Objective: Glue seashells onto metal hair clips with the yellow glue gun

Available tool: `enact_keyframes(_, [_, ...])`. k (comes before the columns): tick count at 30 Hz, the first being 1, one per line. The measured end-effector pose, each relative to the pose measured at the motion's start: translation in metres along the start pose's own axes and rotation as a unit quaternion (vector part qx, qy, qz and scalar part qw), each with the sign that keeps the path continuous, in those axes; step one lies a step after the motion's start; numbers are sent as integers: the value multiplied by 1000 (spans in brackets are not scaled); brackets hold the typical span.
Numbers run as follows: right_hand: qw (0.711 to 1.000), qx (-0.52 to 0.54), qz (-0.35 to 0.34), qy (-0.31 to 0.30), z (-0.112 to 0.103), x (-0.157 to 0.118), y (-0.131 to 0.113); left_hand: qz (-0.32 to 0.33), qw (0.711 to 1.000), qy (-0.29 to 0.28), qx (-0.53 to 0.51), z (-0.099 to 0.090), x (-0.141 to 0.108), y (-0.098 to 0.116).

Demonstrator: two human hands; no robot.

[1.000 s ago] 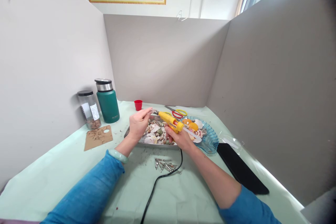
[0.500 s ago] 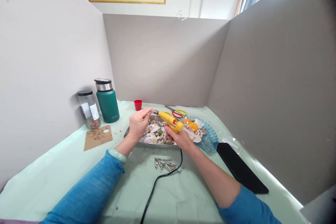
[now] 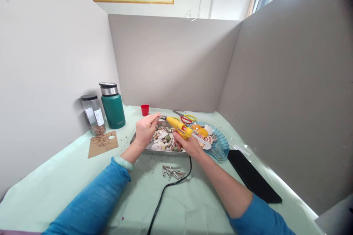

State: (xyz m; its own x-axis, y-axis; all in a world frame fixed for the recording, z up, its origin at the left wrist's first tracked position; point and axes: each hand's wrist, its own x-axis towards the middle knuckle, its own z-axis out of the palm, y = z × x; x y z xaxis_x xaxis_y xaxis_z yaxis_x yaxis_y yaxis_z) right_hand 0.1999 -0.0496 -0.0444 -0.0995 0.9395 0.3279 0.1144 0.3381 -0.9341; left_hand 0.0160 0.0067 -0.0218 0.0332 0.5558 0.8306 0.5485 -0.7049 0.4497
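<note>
A yellow plastic glue gun (image 3: 176, 125) held above a shallow silver metal tray (image 3: 165, 152) of mixed shells (image 3: 158, 145), nozzle toward the opposite fingertips.
The right hand (image 3: 190, 145) wraps the handle, seemingly to keep the nozzle steady and unobstructed; the left hand (image 3: 145, 130) pinches a small shiny piece (image 3: 158, 118), too tiny to identify. Slim silver metal clips (image 3: 175, 173) lie off the tray's near edge, probably for easy reach. A translucent blue scalloped plate (image 3: 223, 152) sits by its right edge. The black power cord (image 3: 162, 192) runs between the forearms to the surface's near edge, perhaps to avoid snagging.
</note>
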Motion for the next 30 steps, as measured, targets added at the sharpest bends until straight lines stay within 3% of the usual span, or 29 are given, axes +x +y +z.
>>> enact_keyframes(11, [1000, -7, 12, -6, 1, -1, -6, 103, 993, 40, 31, 1, 1, -6])
enact_keyframes(30, [1000, -11, 8, -14, 1, -1, -5, 109, 993, 45, 31, 0, 1, -6])
